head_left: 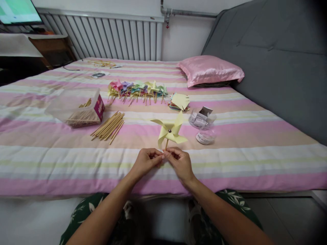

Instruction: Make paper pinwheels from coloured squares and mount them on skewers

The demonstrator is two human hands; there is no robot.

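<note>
A pale yellow paper pinwheel (173, 134) with a dark pin at its centre stands upright over the near part of the bed. Its thin wooden stick is pinched low down by the thumb and fingers of my right hand (180, 163). My left hand (147, 161) meets it there, thumb and fingertips closed around the same stick. The stick's lower end is hidden by the fingers. Beyond my left hand lies a loose bundle of wooden sticks (110, 126). Just past the pinwheel rests a stack of cut paper squares (180, 101), pale yellow on top.
Several finished pinwheels (139, 88) lie in a row farther back. A clear plastic box (74, 105) of sticks is at the left. Two small clear containers (205, 136) sit at the right. A pink pillow (211, 69) lies by the grey headboard (276, 61).
</note>
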